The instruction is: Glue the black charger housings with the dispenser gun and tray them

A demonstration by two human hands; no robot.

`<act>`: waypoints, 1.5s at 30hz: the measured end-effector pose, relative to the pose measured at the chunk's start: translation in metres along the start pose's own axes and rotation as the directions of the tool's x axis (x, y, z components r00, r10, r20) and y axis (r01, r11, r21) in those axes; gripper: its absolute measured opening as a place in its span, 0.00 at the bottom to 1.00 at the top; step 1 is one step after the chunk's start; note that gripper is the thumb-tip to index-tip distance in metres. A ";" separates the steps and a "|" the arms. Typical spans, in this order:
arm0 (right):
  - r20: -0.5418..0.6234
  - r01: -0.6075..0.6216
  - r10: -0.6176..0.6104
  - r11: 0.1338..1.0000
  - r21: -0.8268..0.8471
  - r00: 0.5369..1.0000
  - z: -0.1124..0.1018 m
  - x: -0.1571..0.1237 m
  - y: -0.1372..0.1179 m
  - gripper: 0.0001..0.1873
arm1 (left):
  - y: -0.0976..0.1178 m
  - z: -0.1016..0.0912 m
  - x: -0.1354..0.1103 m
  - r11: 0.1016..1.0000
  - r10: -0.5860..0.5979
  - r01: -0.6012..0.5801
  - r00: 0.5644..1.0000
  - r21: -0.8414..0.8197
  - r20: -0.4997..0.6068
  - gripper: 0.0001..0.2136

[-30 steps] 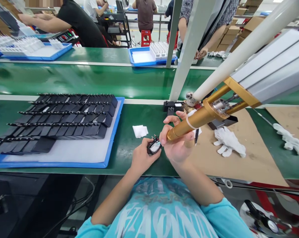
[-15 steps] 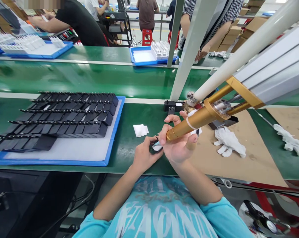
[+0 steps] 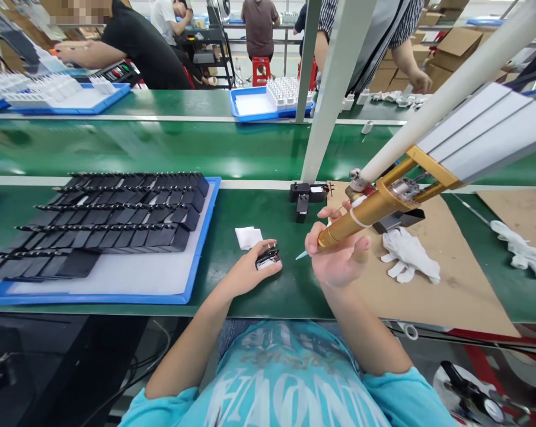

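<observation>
In my left hand is a small black plug housing, pinched between thumb and fingers, with metal pins at its top and a white part showing inside. My right hand is apart from it on the right, gripping a slim tool with a pale blue pointed tip. A gold cylinder crosses in front of that hand and hides part of the fingers and tool. A folded white cloth lies just beyond my left hand. Several black plug housings stand farther back by the post.
A blue-rimmed tray with rows of black housings fills the left. White gloves lie on brown cardboard at right. A grey post rises at the bench's back edge. Co-workers sit and stand beyond.
My hands have drawn apart: the left moved left with the plug housing, the right moved right with the pointed tool. A co-worker's hand at the back right moved right.
</observation>
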State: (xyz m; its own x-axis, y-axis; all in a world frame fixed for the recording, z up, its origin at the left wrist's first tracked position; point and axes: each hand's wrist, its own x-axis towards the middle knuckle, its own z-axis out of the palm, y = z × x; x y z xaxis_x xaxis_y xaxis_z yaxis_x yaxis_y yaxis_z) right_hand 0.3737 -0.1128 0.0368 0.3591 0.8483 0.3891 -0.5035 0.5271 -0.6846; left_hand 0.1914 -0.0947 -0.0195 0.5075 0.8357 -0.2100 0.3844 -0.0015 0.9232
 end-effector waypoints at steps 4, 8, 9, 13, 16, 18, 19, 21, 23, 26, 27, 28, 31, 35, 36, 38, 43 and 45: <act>0.011 0.007 -0.007 1.000 -0.017 1.000 -0.007 0.001 -0.002 0.19 | -0.002 0.012 0.011 0.990 0.069 -0.076 0.996 -0.121 -0.061 0.13; 0.011 -0.020 0.020 0.999 -0.031 1.000 -0.010 0.001 -0.002 0.21 | -0.004 0.013 0.011 0.968 0.222 -0.201 0.966 0.150 -0.133 0.13; 0.014 -0.022 0.023 0.999 -0.023 1.000 -0.010 0.001 -0.002 0.21 | -0.004 0.012 0.009 0.941 0.273 -0.242 0.956 0.234 -0.110 0.14; 0.029 0.003 -0.004 0.999 0.033 1.000 -0.013 0.000 0.000 0.20 | 0.004 0.002 0.000 0.831 0.342 -0.300 0.940 0.468 -0.005 0.18; 0.028 0.006 -0.007 0.998 0.059 1.000 -0.014 -0.001 0.000 0.18 | 0.010 -0.001 -0.011 0.752 0.333 -0.284 0.943 0.595 0.029 0.23; 0.029 -0.002 0.000 0.998 0.063 1.000 -0.015 -0.001 -0.001 0.18 | 0.011 0.000 -0.017 0.695 0.346 -0.272 0.938 0.665 0.022 0.24; 0.028 -0.005 0.004 0.998 0.061 1.000 -0.015 -0.001 -0.001 0.19 | 0.010 0.001 -0.019 0.672 0.362 -0.267 0.932 0.691 0.008 0.23; 0.025 -0.010 0.009 0.999 0.049 1.000 -0.015 -0.002 -0.001 0.19 | 0.007 0.005 -0.021 0.647 0.414 -0.267 0.909 0.714 -0.035 0.20; 0.022 -0.015 0.014 0.999 0.041 1.000 -0.015 -0.001 -0.001 0.20 | 0.003 0.011 -0.020 0.645 0.477 -0.265 0.873 0.717 -0.106 0.16; 0.027 -0.019 0.018 0.999 0.050 0.999 -0.015 -0.001 -0.001 0.20 | -0.003 0.021 -0.017 0.629 0.543 -0.244 0.817 0.738 -0.194 0.12; 0.029 -0.018 0.017 0.998 0.053 0.999 -0.015 -0.001 -0.001 0.20 | -0.004 0.025 -0.016 0.614 0.552 -0.225 0.807 0.756 -0.208 0.12; 0.029 -0.018 0.016 0.998 0.052 0.999 -0.015 -0.001 -0.001 0.20 | -0.004 0.029 -0.015 0.593 0.556 -0.198 0.802 0.781 -0.219 0.11; 0.021 -0.026 0.025 0.999 0.031 0.999 -0.015 -0.001 -0.001 0.21 | -0.002 0.040 -0.014 0.507 0.521 -0.086 0.823 0.858 -0.225 0.13; 0.015 -0.033 0.033 0.999 0.023 0.999 -0.015 0.000 -0.003 0.20 | 0.004 0.043 -0.014 0.428 0.388 -0.031 0.909 0.903 -0.152 0.20; 0.012 -0.030 0.030 0.999 0.023 0.999 -0.014 0.000 -0.003 0.20 | 0.005 0.042 -0.014 0.422 0.355 -0.030 0.925 0.906 -0.135 0.19; 0.003 -0.027 0.027 1.000 0.013 1.000 -0.014 0.000 -0.003 0.20 | 0.007 0.039 -0.014 0.441 0.312 -0.038 0.943 0.896 -0.113 0.16; -0.010 -0.008 0.008 1.000 -0.010 1.000 -0.014 0.001 -0.002 0.20 | 0.003 0.031 -0.011 0.793 0.207 -0.049 0.959 0.607 -0.193 0.13; -0.018 -0.004 0.004 1.000 -0.015 1.000 -0.015 0.001 -0.001 0.19 | 0.001 0.028 -0.011 0.975 0.067 -0.005 0.958 0.220 -0.277 0.15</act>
State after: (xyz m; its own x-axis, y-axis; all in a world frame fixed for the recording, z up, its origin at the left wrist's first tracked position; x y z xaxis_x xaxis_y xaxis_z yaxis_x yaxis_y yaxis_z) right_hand 0.3868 -0.1134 0.0287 0.3715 0.8492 0.3753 -0.4928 0.5230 -0.6954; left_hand 0.2074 -0.1187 -0.0256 0.2982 0.9532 -0.0500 0.5424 -0.1261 0.8306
